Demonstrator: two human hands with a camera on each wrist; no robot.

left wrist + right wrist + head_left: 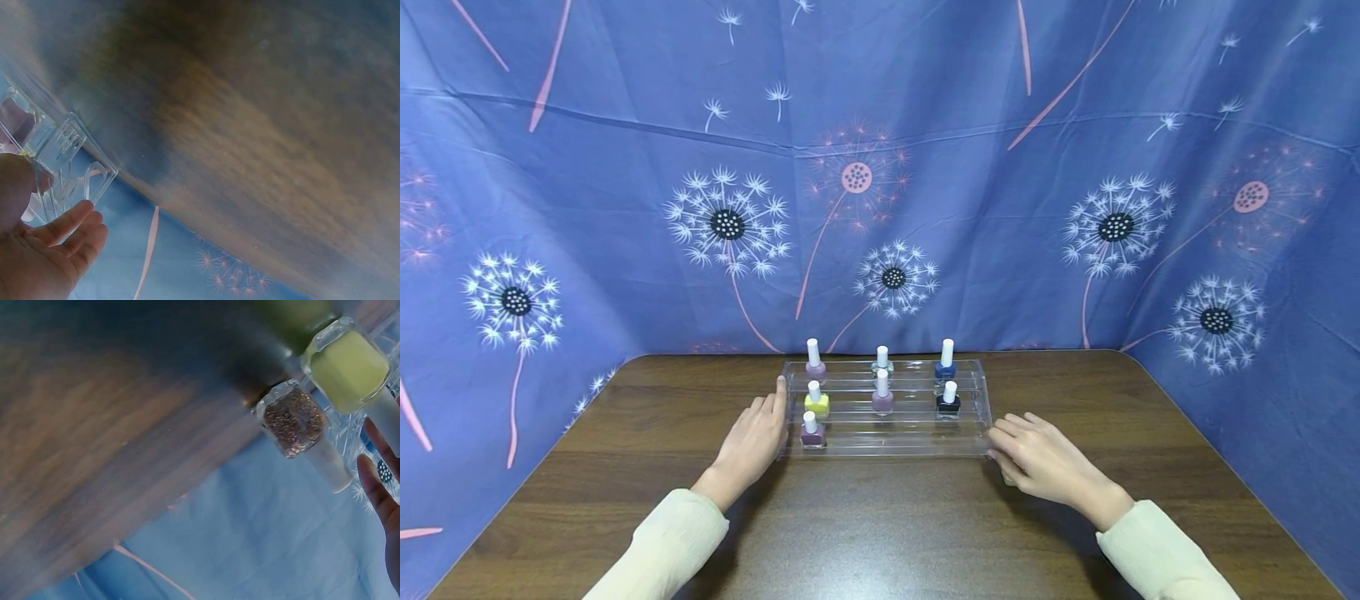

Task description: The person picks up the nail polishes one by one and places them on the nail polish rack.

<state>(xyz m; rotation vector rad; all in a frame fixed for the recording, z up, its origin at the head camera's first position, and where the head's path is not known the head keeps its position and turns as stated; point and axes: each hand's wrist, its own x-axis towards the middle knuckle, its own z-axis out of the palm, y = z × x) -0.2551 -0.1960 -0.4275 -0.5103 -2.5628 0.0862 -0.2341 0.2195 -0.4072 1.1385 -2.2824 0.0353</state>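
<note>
A clear tiered rack point(910, 439) stands on the table, holding several white-capped nail polish bottles. Lilac point(815, 369), clear-looking point(883, 365) and blue point(945, 369) ones sit at the back. On the middle step are yellow point(817, 406), mauve point(882, 403) and black point(948, 406); purple point(812, 437) is front left. My left hand point(751, 440) touches the rack's left end, index finger extended along it. My right hand point(1047, 460) is at the right front corner. In the right wrist view, a yellow-green bottle point(351, 370) and a glitter bottle point(294, 422) stand near that hand.
The brown wooden table point(880, 525) ends at a blue dandelion-print cloth point(985, 250) behind the rack. Cloth also hangs on both sides. From above, my right hand mostly hides the two bottles near it.
</note>
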